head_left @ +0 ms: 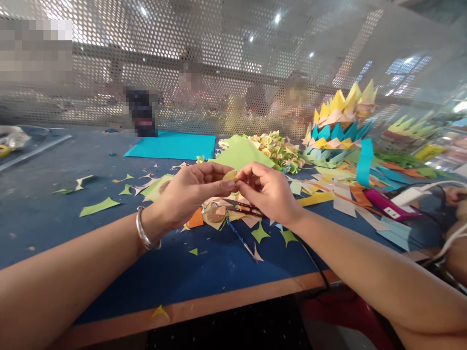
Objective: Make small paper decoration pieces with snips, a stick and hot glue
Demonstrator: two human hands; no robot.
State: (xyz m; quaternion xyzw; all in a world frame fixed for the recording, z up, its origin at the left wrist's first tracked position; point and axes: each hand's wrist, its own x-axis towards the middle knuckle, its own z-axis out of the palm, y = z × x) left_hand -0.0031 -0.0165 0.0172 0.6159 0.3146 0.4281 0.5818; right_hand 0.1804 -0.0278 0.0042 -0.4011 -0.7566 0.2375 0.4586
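My left hand [193, 192], with a silver bracelet [143, 229] at the wrist, pinches a small yellow paper piece [229, 175] between thumb and fingers. My right hand [270, 192] meets it fingertip to fingertip, closed on the piece's right end. Just below the hands lie dark-handled scissors [243, 209], partly covered by my right hand. A thin blue stick like a pen or brush [241, 239] rests on the blue table in front of them. Round and cut paper scraps [212, 212] sit under my fingers. Behind the hands is a light green paper sheet [242, 153].
A pile of small folded paper pieces [280, 148] lies behind, beside a stack of spiky paper rings [341, 119]. A turquoise sheet [175, 146] is back left. A magenta power strip [391, 205] with cables stands right, near another person's arm [458, 243]. Perforated metal [233, 63] borders the table.
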